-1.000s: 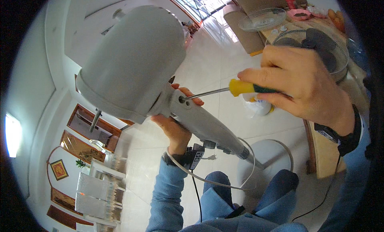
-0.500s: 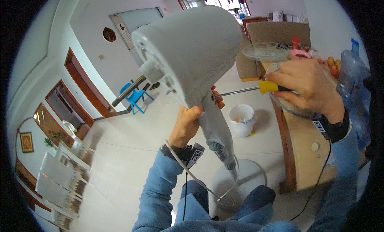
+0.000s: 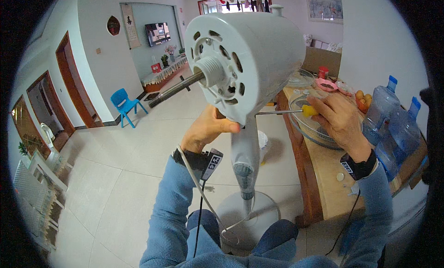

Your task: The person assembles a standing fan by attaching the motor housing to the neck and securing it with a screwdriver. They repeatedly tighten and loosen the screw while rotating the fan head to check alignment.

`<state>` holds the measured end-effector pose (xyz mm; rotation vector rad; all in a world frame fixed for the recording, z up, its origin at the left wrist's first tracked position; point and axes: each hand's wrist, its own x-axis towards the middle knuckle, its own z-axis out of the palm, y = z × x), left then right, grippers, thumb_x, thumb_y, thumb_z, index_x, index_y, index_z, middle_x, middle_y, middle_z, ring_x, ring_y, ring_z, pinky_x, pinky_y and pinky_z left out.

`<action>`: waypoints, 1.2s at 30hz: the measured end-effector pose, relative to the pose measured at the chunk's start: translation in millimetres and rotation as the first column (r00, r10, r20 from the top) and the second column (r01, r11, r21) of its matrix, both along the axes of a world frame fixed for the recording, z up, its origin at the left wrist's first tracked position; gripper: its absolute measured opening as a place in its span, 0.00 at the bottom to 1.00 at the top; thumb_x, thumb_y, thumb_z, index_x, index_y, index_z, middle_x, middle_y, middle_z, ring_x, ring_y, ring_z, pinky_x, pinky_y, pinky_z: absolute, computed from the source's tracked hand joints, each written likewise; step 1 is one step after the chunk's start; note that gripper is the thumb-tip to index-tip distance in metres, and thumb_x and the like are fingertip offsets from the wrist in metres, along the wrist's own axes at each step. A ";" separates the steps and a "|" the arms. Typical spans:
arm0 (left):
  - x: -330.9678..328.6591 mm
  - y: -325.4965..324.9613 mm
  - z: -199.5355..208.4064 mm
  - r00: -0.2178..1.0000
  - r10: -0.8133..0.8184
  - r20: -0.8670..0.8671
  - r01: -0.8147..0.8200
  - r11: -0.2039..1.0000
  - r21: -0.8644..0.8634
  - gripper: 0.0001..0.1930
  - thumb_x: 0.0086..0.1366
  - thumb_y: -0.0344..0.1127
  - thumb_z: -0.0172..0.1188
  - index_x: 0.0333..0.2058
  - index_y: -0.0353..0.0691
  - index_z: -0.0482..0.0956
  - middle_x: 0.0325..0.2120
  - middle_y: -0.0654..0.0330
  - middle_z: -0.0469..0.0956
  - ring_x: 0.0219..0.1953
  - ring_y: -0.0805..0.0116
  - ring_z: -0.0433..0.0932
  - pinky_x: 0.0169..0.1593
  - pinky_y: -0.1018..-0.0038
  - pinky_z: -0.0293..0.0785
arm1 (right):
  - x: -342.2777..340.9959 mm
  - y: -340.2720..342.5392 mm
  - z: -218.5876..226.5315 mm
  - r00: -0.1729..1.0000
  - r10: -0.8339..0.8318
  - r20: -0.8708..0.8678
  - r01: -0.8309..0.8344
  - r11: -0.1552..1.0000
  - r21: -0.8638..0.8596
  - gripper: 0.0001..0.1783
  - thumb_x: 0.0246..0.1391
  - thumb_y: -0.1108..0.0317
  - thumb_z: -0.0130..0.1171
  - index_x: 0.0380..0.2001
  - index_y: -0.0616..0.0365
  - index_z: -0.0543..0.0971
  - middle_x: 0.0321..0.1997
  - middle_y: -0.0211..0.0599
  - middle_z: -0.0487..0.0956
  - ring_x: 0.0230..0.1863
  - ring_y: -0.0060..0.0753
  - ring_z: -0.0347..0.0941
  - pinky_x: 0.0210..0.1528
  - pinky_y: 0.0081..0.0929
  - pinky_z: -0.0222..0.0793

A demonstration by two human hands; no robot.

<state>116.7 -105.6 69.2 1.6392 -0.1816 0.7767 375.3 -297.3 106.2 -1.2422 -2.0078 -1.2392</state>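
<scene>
A pale grey pedestal fan stands before me without grille or blades, its motor housing filling the upper middle. From its front a bare metal shaft sticks out through a threaded collar. My left hand wraps round the fan's neck just under the housing, thumb in front; its other fingers are hidden behind. My right hand grips a screwdriver by its yellow handle. The screwdriver's thin shank runs level to the neck's right side, where its tip is out of sight. Below, the stand drops to a round base.
On my right a wooden table bears fan grilles, large blue water bottles, a pink dish and a small round cap. A white bucket sits behind the stand. Farther off is a blue chair. A power cord crosses my left wrist.
The fan appears more upright, with its front turned more toward me. My view has shifted. My left hand still holds the neck, and the screwdriver remains at its right side.
</scene>
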 end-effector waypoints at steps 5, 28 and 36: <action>-4.3 -15.2 -2.6 0.995 0.104 -0.008 -0.103 0.994 0.027 0.32 0.46 0.39 0.75 0.49 0.36 0.72 0.41 0.63 0.76 0.43 0.74 0.73 0.48 0.75 0.69 | -0.4 0.6 -1.7 0.999 -0.049 0.017 0.048 0.997 0.058 0.26 0.38 0.68 0.66 0.46 0.56 0.77 0.28 0.37 0.73 0.31 0.39 0.71 0.31 0.35 0.67; 16.2 -29.8 -36.2 0.960 0.132 0.248 -0.151 0.987 0.058 0.29 0.52 0.41 0.69 0.49 0.34 0.68 0.33 0.58 0.76 0.35 0.70 0.74 0.39 0.71 0.70 | -36.9 -34.4 47.1 0.919 -0.229 0.319 0.254 0.966 -0.038 0.17 0.38 0.74 0.66 0.36 0.58 0.78 0.32 0.42 0.76 0.30 0.51 0.70 0.33 0.39 0.67; 22.0 -23.2 -43.9 0.909 0.206 0.361 -0.240 0.970 0.049 0.28 0.50 0.45 0.69 0.44 0.33 0.68 0.32 0.48 0.76 0.34 0.56 0.76 0.38 0.67 0.71 | -46.6 -35.2 55.0 0.332 -0.803 -0.494 -0.114 0.486 -0.867 0.14 0.57 0.60 0.53 0.26 0.59 0.79 0.20 0.31 0.74 0.22 0.20 0.68 0.24 0.22 0.64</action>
